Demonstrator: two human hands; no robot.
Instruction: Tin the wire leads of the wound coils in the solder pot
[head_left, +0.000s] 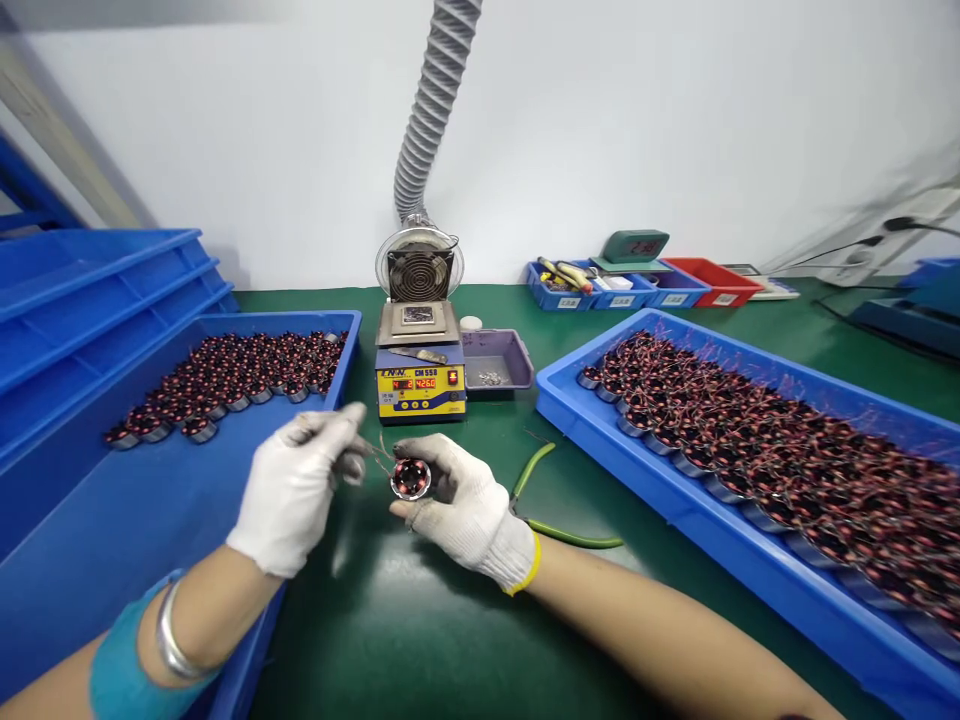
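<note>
My right hand (466, 500), in a white glove with a yellow cuff, grips a small motor stator (411, 479), a metal ring with copper windings inside. Its open face is turned toward me. Thin wire leads (381, 458) run up and left from it to my left hand (300, 480), also gloved, whose thumb and fingers are pinched together around their ends. Behind both hands stands a yellow and blue solder pot (420, 393) with a lit red display. Green-handled pliers (534, 468) lie on the table just past my right wrist.
Similar stators fill a blue tray (555, 385) on the right; others crowd the far part of the left tray (225, 500). A purple bin (517, 350) holds small bits. Grey ducting (439, 90) hangs above the pot. Small bins and a digital clock (634, 246) stand by the wall.
</note>
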